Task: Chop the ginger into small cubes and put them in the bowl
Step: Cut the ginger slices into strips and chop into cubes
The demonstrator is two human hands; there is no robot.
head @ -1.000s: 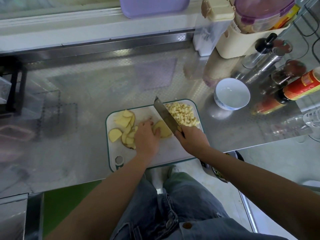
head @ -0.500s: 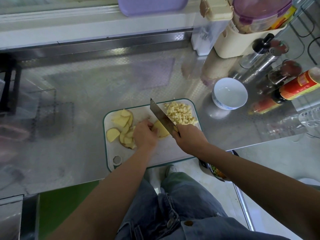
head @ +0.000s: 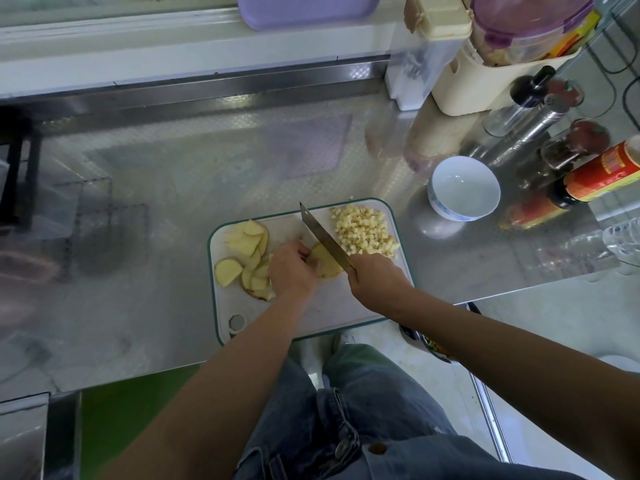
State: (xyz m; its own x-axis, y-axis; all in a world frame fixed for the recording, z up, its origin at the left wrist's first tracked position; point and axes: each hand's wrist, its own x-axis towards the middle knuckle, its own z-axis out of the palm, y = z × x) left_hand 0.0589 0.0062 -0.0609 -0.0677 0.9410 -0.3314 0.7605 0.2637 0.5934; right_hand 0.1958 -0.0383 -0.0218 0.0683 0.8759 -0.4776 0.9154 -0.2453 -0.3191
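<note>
A white cutting board [head: 332, 306] with a green rim lies on the steel counter. Ginger slices [head: 244, 258] are piled on its left half. A heap of small ginger cubes [head: 363, 230] sits at its far right corner. My left hand [head: 291, 270] holds a stack of ginger slices [head: 325, 263] in the middle of the board, fingers curled over it. My right hand [head: 375, 280] grips the handle of a cleaver [head: 323, 239], whose blade slants over the right edge of that stack. An empty white bowl [head: 464, 188] stands on the counter to the right of the board.
Sauce bottles [head: 595, 181], a metal shaker [head: 526, 129] and glass jars crowd the counter's right end. A cream container rack [head: 485, 81] stands at the back right. The counter's front edge runs just below the board; a dark frame [head: 17, 168] is at far left.
The cleaver blade has stayed over the held slices with small shifts. My left hand stays on the stack. The view has drifted slightly.
</note>
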